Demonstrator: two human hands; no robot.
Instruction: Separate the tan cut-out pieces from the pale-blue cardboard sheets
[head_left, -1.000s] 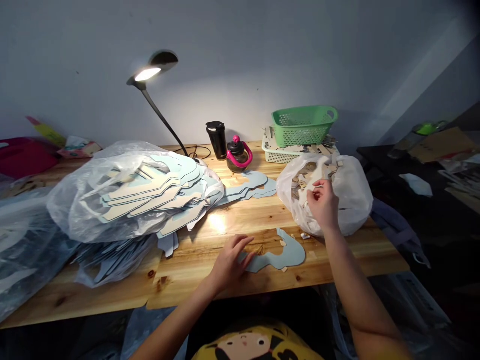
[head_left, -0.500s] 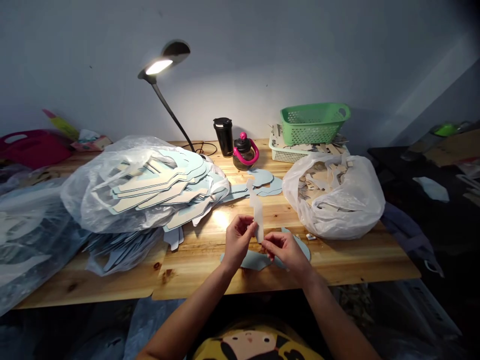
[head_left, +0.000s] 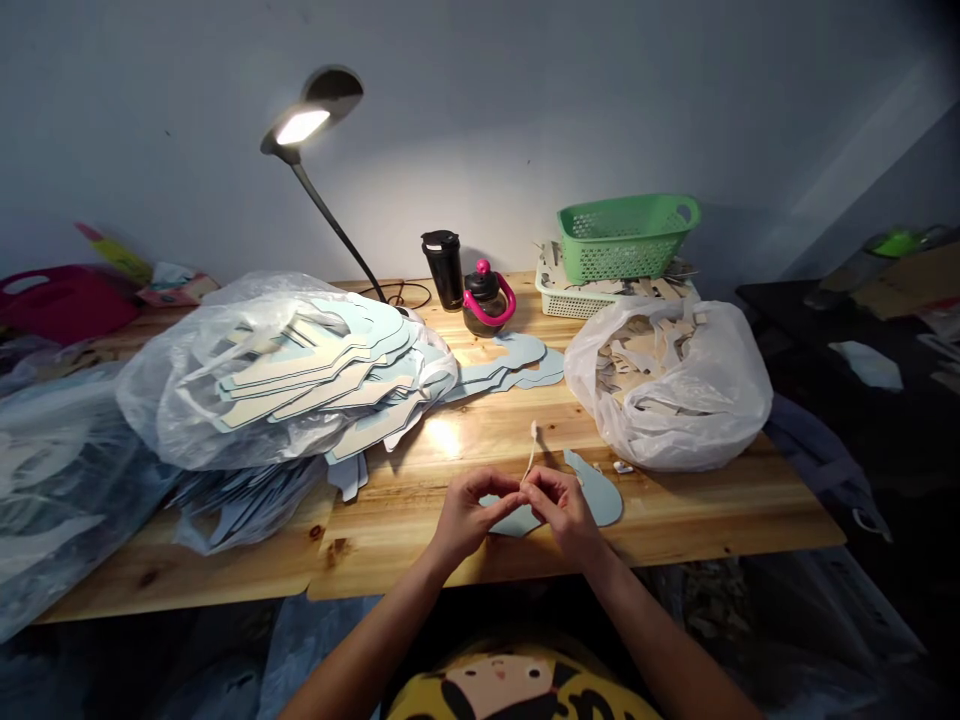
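Pale strip (head_left: 533, 447), slender and seen nearly edge-on, rose above the tabletop (head_left: 390, 550) from between two bare hands, its slightly broader tip pointing away from the person. At its near end, the thumbs and forefingers of the left hand (head_left: 474, 512) and the right hand (head_left: 568, 510) met in a close pinch, the fingers of both sides almost touching; exactly which of them bore the strip was hidden. Something so slim looked easy to bend or tear, so a light, even grip and small, matched movements of both hands seemed wisest, with the wrists kept low and steady. Just beneath the hands, partly covered by them, a blue-grey curved piece (head_left: 602, 492) lay flat, and it seemed best not to lean on it. To the right stood a white plastic bag (head_left: 697, 430) full of beige scraps (head_left: 637, 355); to the left, a clear bag (head_left: 161, 430) held layered pale-blue cutouts (head_left: 315, 375). Farther back, a lit desk lamp (head_left: 301, 127), a black tumbler (head_left: 442, 272) and a green basket (head_left: 626, 240) lined the wall.
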